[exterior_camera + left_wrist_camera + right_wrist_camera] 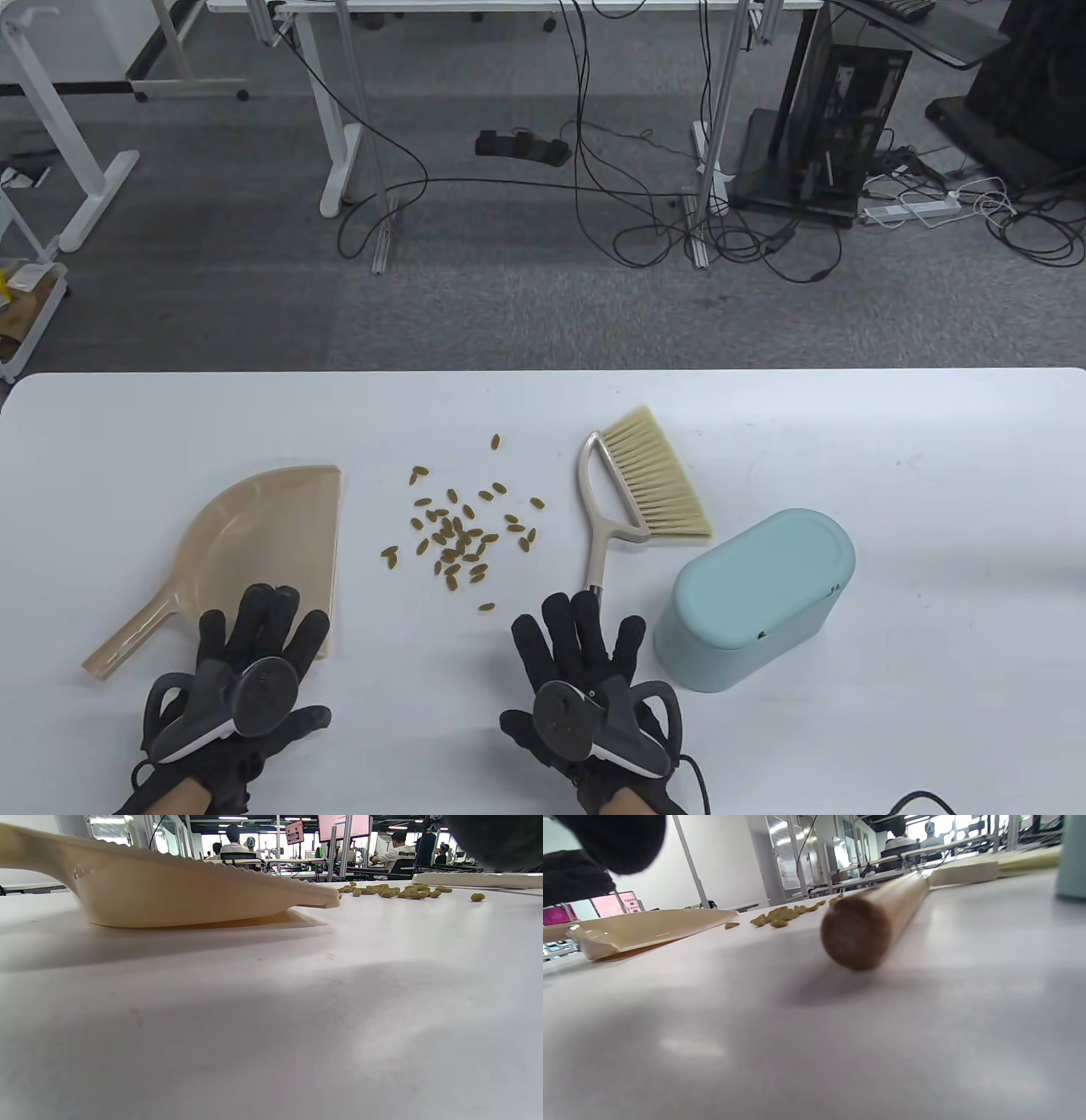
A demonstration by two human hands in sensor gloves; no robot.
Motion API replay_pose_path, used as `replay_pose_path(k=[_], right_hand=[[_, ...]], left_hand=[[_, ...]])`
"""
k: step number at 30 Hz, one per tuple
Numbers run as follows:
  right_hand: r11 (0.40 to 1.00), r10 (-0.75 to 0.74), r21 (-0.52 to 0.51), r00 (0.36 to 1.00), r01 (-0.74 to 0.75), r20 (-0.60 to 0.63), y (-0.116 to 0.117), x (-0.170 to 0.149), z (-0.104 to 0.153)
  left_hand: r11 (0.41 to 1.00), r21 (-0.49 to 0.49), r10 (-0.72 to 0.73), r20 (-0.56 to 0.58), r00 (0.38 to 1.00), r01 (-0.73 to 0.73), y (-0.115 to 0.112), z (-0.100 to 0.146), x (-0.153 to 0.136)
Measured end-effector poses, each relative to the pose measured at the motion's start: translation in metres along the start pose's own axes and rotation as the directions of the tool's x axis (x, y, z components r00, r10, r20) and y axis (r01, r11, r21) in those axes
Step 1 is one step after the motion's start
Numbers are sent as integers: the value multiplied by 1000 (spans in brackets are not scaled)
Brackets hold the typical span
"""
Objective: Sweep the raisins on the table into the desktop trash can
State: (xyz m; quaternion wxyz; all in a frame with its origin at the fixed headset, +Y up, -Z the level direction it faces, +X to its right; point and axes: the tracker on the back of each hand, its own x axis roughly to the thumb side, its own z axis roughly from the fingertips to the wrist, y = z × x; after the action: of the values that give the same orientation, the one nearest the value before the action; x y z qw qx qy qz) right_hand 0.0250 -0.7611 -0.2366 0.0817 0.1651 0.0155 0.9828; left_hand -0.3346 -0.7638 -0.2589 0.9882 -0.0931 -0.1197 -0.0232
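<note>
Several greenish-brown raisins (458, 535) lie scattered mid-table. A beige dustpan (254, 543) lies flat to their left. A beige brush (645, 484) lies to their right, its handle pointing toward me. A light blue desktop trash can (755, 594) with its lid shut stands at the right. My left hand (263, 628) is open, fingers spread over the dustpan's near corner, holding nothing. My right hand (581, 632) is open, fingers spread over the brush's handle end (859, 931), which lies on the table ungripped. The dustpan (191, 895) and raisins (394, 892) also show in the left wrist view.
The white table (933, 475) stretches wide to the right of the trash can and behind the items. Its far edge runs across the middle of the table view. Beyond it are floor, cables and desk legs.
</note>
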Motion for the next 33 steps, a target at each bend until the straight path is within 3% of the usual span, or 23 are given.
replay_pose_path(k=[4, 6, 8, 11, 18, 20, 22, 27, 29, 33], right_hand=[[986, -64, -159, 993, 49, -95, -18, -6, 2], [980, -27, -196, 982, -11, -189, -25, -11, 2], [993, 23, -100, 955, -55, -296, -21, -18, -2], [980, 160, 175, 890, -92, -427, -4, -23, -11], [917, 302, 386, 802, -97, -516, 14, -14, -49], [924, 215, 379, 748, 53, -628, 15, -17, -53], [947, 140, 300, 691, 115, -709, 15, -16, -56], [909, 366, 404, 671, -107, -645, 9, -9, -60], [905, 407, 374, 674, -203, -617, 1, -6, -59], [926, 375, 298, 651, -232, -660, -22, -3, -53]], left_hand=[[1000, 14, 18, -12, 1000, -18, 3, 1, -3], [1000, 14, 21, -18, 1000, -21, 4, 1, -3], [1000, 9, 18, -33, 999, -17, 4, 1, -4], [999, 8, 33, -51, 998, -33, 5, 0, -8], [997, 14, 71, -64, 995, -70, 7, 2, -13], [997, 14, 73, -66, 995, -73, 7, 2, -13], [997, 14, 74, -64, 995, -73, 7, 1, -14], [995, 32, 91, -54, 994, -89, 11, 2, -15], [993, 45, 108, -50, 993, -106, 14, 2, -16], [989, 56, 140, -60, 988, -137, 16, 3, -21]])
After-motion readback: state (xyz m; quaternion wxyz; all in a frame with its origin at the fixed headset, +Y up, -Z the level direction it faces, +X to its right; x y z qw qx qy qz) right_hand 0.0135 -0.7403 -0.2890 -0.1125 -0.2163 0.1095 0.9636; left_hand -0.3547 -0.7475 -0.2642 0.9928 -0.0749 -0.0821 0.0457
